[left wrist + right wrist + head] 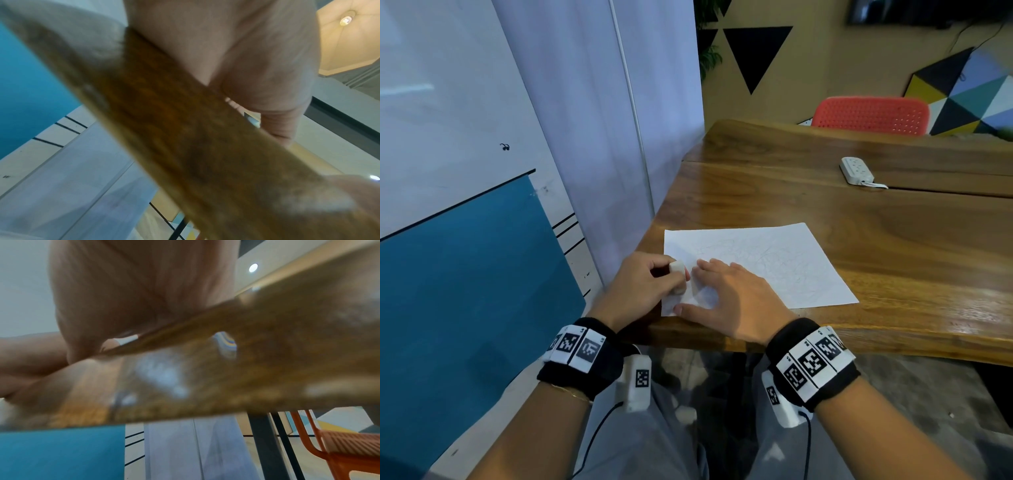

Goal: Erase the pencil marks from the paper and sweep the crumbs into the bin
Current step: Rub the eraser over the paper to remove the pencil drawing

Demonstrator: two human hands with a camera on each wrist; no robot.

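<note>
A white sheet of paper [767,263] with faint pencil scribbles lies near the front left corner of the wooden table [859,212]. My left hand [650,284] grips a white eraser [677,277] at the paper's left edge. My right hand [726,294] rests flat on the paper's near left part, fingers spread, just right of the eraser. Both wrist views are blurred: the left hand [236,56] and right hand [133,293] show as palms above the table edge [185,138]. No bin is in view.
A white power strip [856,170] lies on the table at the back right. A red chair [869,116] stands behind the table, and its frame [339,444] shows under it. A wall and glass panel run close along the left.
</note>
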